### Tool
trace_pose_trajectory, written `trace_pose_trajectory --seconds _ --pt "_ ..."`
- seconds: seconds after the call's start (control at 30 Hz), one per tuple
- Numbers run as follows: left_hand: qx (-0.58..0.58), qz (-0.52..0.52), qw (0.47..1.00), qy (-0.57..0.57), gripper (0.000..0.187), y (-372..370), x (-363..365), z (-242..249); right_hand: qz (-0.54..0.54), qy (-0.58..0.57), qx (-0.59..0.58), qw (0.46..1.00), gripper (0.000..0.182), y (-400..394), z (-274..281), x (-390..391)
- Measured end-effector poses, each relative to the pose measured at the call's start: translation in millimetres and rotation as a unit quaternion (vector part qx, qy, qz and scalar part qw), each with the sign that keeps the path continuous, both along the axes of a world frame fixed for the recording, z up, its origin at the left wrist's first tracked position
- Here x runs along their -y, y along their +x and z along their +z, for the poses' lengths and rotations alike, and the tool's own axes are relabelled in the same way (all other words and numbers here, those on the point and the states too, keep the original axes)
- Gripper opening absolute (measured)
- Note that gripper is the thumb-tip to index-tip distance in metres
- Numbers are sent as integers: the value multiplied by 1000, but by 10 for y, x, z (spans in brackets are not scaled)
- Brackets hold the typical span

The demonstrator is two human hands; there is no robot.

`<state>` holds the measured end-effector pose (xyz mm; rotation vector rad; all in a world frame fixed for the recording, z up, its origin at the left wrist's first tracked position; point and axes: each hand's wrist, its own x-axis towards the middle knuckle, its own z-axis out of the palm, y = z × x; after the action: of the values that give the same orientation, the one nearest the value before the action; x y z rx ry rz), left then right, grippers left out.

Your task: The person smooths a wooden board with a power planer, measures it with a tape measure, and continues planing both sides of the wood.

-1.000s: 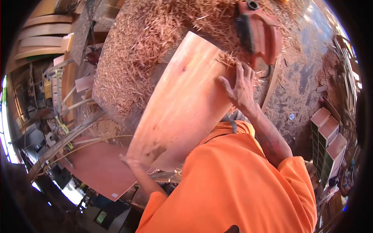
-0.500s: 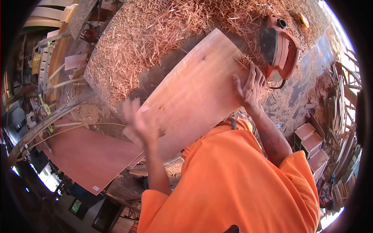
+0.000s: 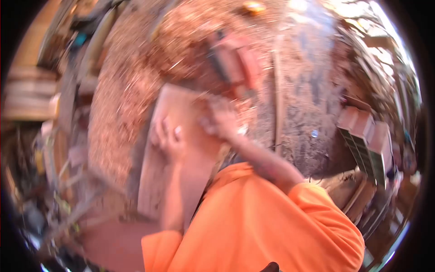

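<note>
A flat pinkish wooden board [image 3: 181, 177] lies lengthwise in front of me, its far end among the wood shavings. My left hand [image 3: 168, 140] is on its upper face near the left edge, fingers bent and apart. At the far right corner my right hand [image 3: 222, 119] touches the board with its fingers stretched out. Just beyond that hand sits a red and black electric planer [image 3: 233, 65], which neither hand holds. Motion blur softens both hands and hides the exact finger contact.
Shavings [image 3: 120, 104] cover much of the work surface. A yellow object [image 3: 253, 7] lies at the far side. Stacked box-like wooden pieces [image 3: 367, 131] stand on the right, near piled wood strips [image 3: 385, 59]. A reddish sheet [image 3: 115, 242] is at lower left.
The view has swung, so the board now points more straight ahead and the planer appears further left. My left hand has come from beside the board's left edge onto its face.
</note>
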<state>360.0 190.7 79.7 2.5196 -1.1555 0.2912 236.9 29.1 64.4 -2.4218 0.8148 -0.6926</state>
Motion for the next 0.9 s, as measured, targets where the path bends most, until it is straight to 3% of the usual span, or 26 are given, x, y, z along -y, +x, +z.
trace_pose_trajectory --seconds 0.07,0.23,0.37,0.43,0.47,0.5,0.57,0.6,0.63,0.67,0.7,0.73,0.77,0.8,0.87,0.9 --pt "35 4 999 28 44 1 -20 -79 7 44 -22 999 71 -23 -105 -2" --pt "49 2 998 41 43 142 -161 -214 18 1 -25 1000 72 -8 -157 -109" --pt "24 9 997 69 45 163 -132 -154 -10 -11 40 999 77 -688 -124 -105" --pt "29 12 997 70 45 164 -166 -181 -124 -23 39 991 71 -1322 -315 -233" --pt "40 9 997 61 45 164 -175 -203 -189 41 -23 981 62 -1718 -311 -300" --pt "51 6 997 52 45 174 -177 -227 -230 94 -85 965 63 -2220 -628 -376" --pt "73 4 997 31 45 213 -173 -317 -365 158 -140 907 61 -3188 -758 -601" --pt "83 2 996 36 44 220 -171 -304 -443 327 -177 816 61 -3476 -148 -723" --pt "92 -1 995 44 43 214 -187 -274 -535 328 -263 733 58 -4161 -716 -1044" --pt "103 -4 994 47 42 216 -170 -246 -573 381 -341 640 55 -4360 -280 -1217" --pt "119 -9 992 43 42 246 -138 -221 -627 376 -366 575 52 -4983 -754 -1591" --pt "132 -12 990 40 42 252 -141 -208 -640 363 -371 567 48 -5596 -1256 -2051" --pt "140 -10 989 40 41 210 -159 -219 -560 382 -390 623 45 -5962 -1295 -2422" --pt "133 -9 991 33 41 173 -165 -242 -677 376 -262 576 41 -5469 -490 -2472" --pt "126 1 992 19 41 200 -152 -266 -631 380 -318 597 51 -5444 -271 -2886" --pt "125 3 992 13 42 237 -156 -298 -590 445 -298 604 60 -5361 -122 -2983"
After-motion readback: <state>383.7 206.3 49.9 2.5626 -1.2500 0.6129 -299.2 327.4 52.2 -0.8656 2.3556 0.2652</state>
